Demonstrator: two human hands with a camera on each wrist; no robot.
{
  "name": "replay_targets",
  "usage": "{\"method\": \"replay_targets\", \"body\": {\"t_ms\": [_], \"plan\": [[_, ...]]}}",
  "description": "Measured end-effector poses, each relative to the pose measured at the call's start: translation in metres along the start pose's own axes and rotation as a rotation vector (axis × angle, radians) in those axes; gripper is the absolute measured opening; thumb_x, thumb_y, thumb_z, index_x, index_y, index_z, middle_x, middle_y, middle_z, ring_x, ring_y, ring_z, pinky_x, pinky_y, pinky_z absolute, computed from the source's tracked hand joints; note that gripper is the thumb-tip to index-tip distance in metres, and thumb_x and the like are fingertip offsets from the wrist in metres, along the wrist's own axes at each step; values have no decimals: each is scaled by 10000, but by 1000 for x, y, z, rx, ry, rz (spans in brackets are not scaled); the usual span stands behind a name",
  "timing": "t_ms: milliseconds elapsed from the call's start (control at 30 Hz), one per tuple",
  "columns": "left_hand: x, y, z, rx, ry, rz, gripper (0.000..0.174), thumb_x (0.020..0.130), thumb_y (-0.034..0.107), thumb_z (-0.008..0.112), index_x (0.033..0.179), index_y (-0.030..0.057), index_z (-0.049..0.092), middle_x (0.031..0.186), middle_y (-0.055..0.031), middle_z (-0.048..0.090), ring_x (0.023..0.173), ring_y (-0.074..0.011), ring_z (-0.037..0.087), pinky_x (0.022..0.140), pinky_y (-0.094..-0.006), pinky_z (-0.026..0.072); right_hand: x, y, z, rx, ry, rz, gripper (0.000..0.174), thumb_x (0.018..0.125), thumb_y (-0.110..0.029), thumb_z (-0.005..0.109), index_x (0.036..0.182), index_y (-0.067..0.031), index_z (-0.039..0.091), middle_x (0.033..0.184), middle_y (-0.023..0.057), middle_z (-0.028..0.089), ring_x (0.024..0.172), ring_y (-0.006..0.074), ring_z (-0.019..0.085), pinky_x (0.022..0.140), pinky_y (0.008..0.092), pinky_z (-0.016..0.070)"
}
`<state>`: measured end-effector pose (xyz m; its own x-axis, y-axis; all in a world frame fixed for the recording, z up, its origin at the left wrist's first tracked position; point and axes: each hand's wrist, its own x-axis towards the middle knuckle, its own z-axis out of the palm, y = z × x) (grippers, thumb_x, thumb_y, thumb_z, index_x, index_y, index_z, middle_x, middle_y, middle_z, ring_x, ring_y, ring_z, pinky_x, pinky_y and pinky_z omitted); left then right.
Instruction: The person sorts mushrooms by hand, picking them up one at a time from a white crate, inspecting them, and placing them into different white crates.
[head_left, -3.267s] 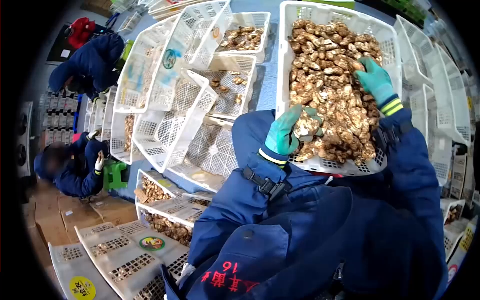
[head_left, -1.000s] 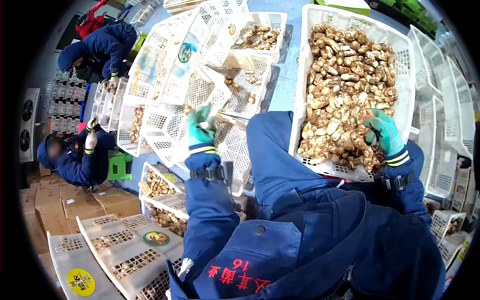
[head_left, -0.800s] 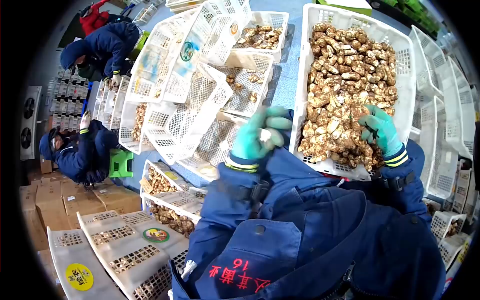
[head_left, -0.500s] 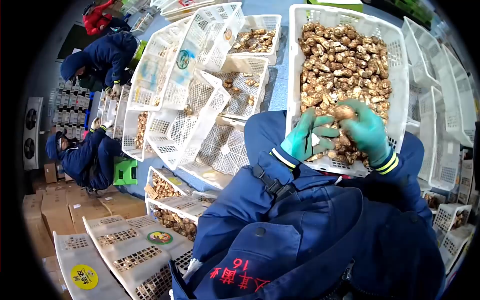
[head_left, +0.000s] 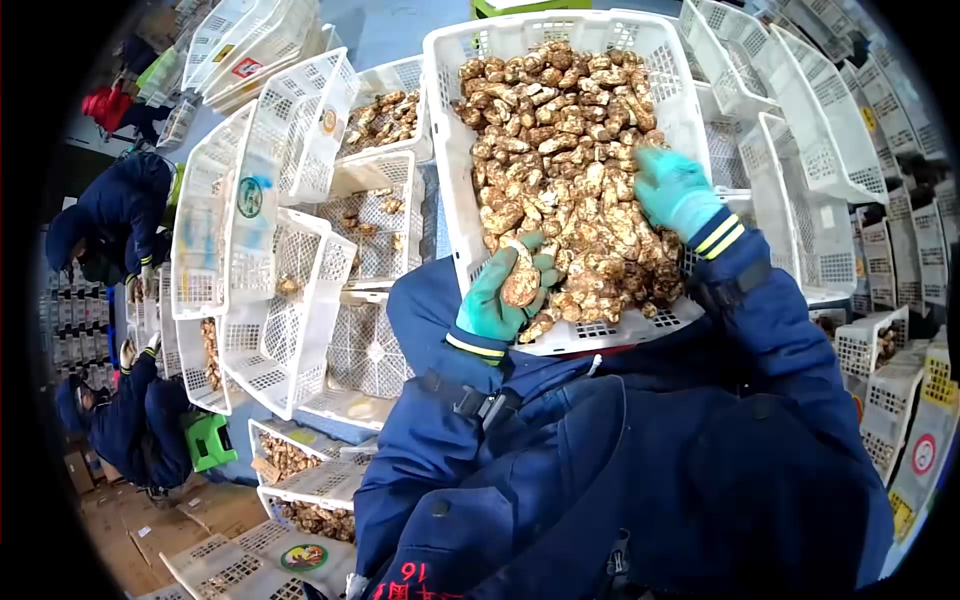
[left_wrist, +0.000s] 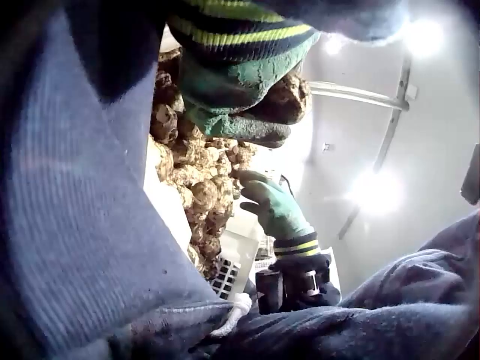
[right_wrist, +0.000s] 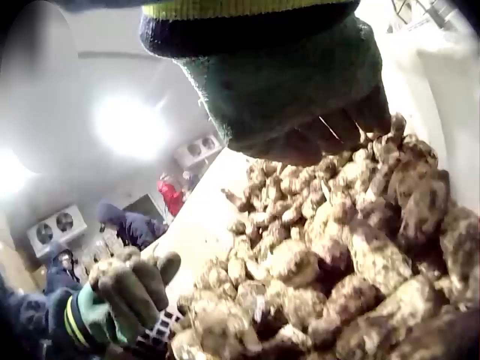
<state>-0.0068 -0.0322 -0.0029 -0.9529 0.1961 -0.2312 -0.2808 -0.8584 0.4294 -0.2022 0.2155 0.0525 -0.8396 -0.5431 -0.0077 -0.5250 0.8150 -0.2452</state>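
Observation:
A white plastic crate (head_left: 440,110) heaped with brown-and-cream mushrooms (head_left: 560,150) rests at my lap. My left hand (head_left: 503,295), in a green glove, grips one mushroom (head_left: 522,280) by the crate's near left side, its brown cap showing between fingers and thumb. In the left wrist view that mushroom (left_wrist: 289,100) pokes out past the glove. My right hand (head_left: 675,190), gloved alike, reaches over the right side of the heap. In the right wrist view its fingers (right_wrist: 330,139) extend down to the mushrooms, fingertips partly hidden.
Stacked white crates (head_left: 290,310) stand close on my left, some with a few mushrooms. More crates (head_left: 800,200) line the right. Two people in blue sit or bend at far left, near a green stool (head_left: 208,442).
My left hand reached over the left crates, then came back to the heap. There my hands met at a mushroom, now in the left; the right hand has moved off rightward. The head view has shifted.

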Motion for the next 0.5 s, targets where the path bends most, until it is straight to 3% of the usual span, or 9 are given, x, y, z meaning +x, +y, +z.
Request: {"method": "replay_targets", "body": {"t_ms": [100, 133, 167, 200, 267, 300, 367, 433, 500], "plan": [[2, -2, 8, -76, -16, 47, 531, 1008, 280, 551, 1442, 8, 410, 1193, -144, 644, 1118, -282, 644, 950, -404, 544, -5, -40, 13, -112, -402, -104, 399, 919, -272, 487, 1262, -82, 561, 1259, 207, 572, 1112, 361, 597, 958, 472, 475], [1, -1, 9, -74, 5, 39, 546, 996, 262, 576, 1450, 14, 399, 1224, -153, 628, 1149, -299, 625, 990, -447, 522, -5, -43, 9, -84, -409, -187, 416, 936, -261, 464, 1317, -111, 543, 1275, 180, 571, 1131, 345, 600, 981, 454, 472], [3, -3, 5, -77, 8, 38, 540, 987, 230, 593, 1446, 18, 405, 1204, -141, 638, 1150, -301, 626, 1000, -452, 516, -1, -43, 2, 187, -376, -217, 418, 948, -261, 463, 1337, -140, 555, 1280, 158, 594, 1137, 335, 607, 1000, 432, 470], [4, -4, 6, -95, -5, 30, 533, 982, 207, 598, 1444, 18, 409, 1190, -132, 643, 1140, -294, 629, 994, -454, 519, 4, -43, -8, 254, -320, -65, 405, 950, -263, 470, 1325, -148, 572, 1273, 153, 609, 1129, 336, 613, 1001, 426, 471], [3, -4, 3, -60, -2, 10, 527, 970, 165, 614, 1436, 17, 418, 1141, -113, 661, 1108, -273, 635, 991, -446, 521, 33, -30, -13, 297, 25, -1, 384, 948, -275, 502, 1286, -133, 614, 1250, 154, 642, 1104, 342, 625, 997, 413, 480], [4, -5, 4, -23, -9, 8, 523, 965, 181, 629, 1418, 0, 441, 1070, -100, 669, 1028, -250, 645, 932, -424, 534, 50, -22, -16, 238, 193, -3, 404, 950, -268, 503, 1315, -115, 588, 1250, 146, 644, 1106, 336, 628, 993, 405, 486], [5, -6, 0, -23, -96, -2, 517, 960, 206, 642, 1387, -30, 470, 993, -97, 665, 931, -235, 647, 851, -403, 535, 95, -6, -9, -94, 213, 49, 485, 959, -319, 497, 1409, -137, 498, 1372, 112, 576, 1264, 319, 538, 1066, 431, 423], [1, -4, 1, 137, -6, -70, 432, 973, 247, 624, 1265, -66, 570, 894, -94, 637, 862, -239, 628, 815, -358, 507, 125, -9, 2, -229, 84, 73, 509, 961, -342, 492, 1434, -154, 471, 1456, 90, 507, 1351, 319, 461, 1082, 482, 393], [-2, -6, -1, 77, 32, -88, 327, 989, 262, 602, 1106, -43, 619, 833, -82, 605, 838, -238, 595, 790, -353, 481, 136, -15, 19, -406, 202, 82, 544, 936, -386, 532, 1429, -160, 486, 1402, 111, 549, 1292, 353, 504, 1077, 495, 392]]}}
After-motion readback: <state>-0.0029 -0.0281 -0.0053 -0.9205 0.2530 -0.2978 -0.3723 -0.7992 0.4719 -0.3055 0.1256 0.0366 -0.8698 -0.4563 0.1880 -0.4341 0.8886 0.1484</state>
